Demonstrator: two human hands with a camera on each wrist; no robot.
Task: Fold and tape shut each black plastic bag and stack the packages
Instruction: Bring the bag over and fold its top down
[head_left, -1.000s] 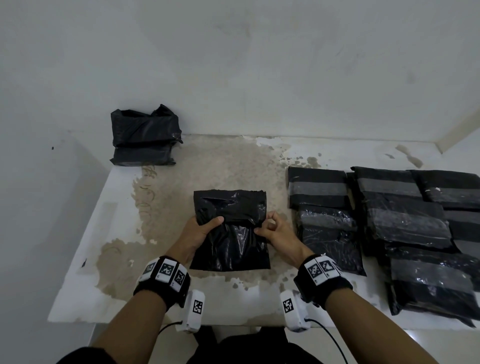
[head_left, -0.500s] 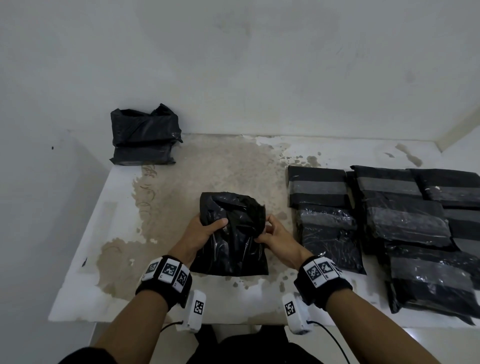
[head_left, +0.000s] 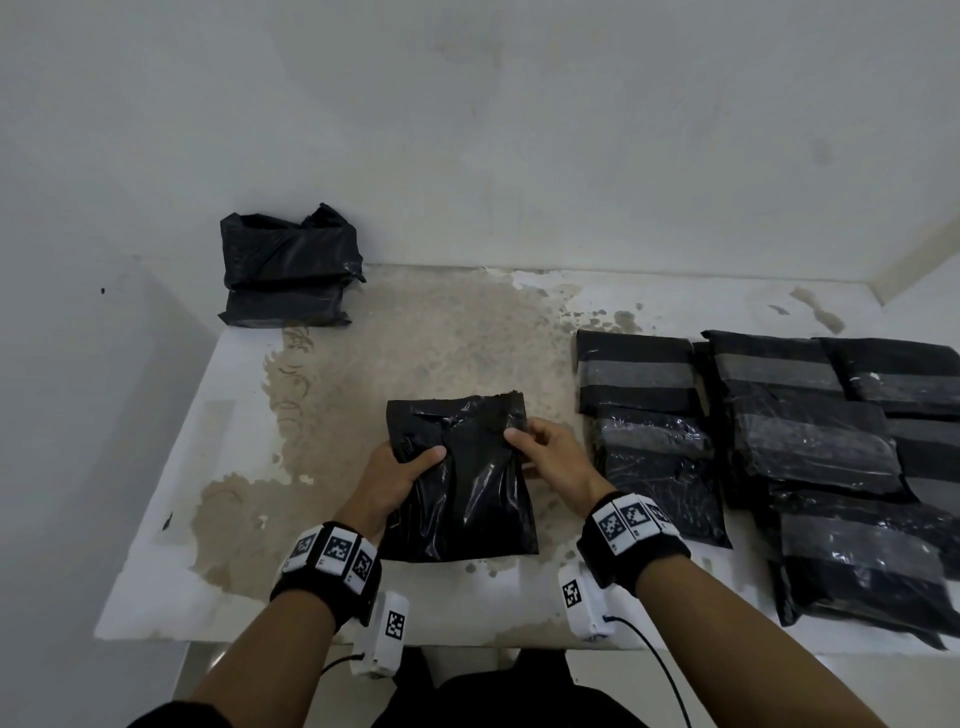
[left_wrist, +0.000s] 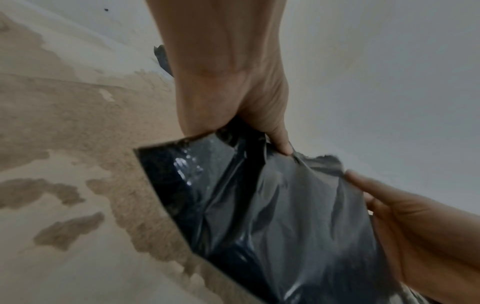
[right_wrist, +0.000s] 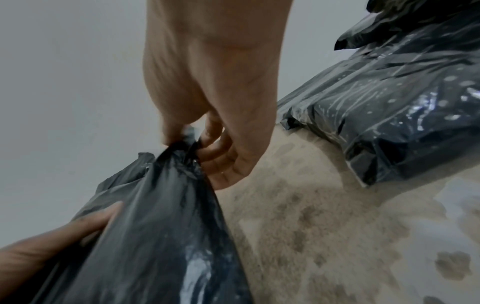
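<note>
- Now, black plastic bag (head_left: 462, 483): held between both hands over the middle of the tabletop (head_left: 171, 519). Half a second ago its open top was crumpled forward into a bunch; it is spread flat again, top edge ragged and squared off beyond the fingertips.
- Left hand (head_left: 397, 475): grip clamped on the bag's left edge, thumb on top of the film, fingers hidden beneath. It sits where it was a second ago.
- Right hand (head_left: 553, 457): grip pinching a gathered tuck of film at the bag's right edge — the right wrist view shows thumb and fingertips (right_wrist: 207, 152) nipped on a small twisted bunch. It has shifted slightly up the edge.
- Reading: the fold is not made yet; the film looks to have been shaken out and straightened for a clean fold. No tape on this bag that I can see.
- Taped packages (head_left: 810, 447): laid overlapping, just beyond the right hand's outer side; the nearest lies close beside its knuckles — grey bands across several.
- Dark bundle (head_left: 288, 270): far corner against the wall, well beyond the left hand, unmoved.
- Tape roll: none in view.
</note>
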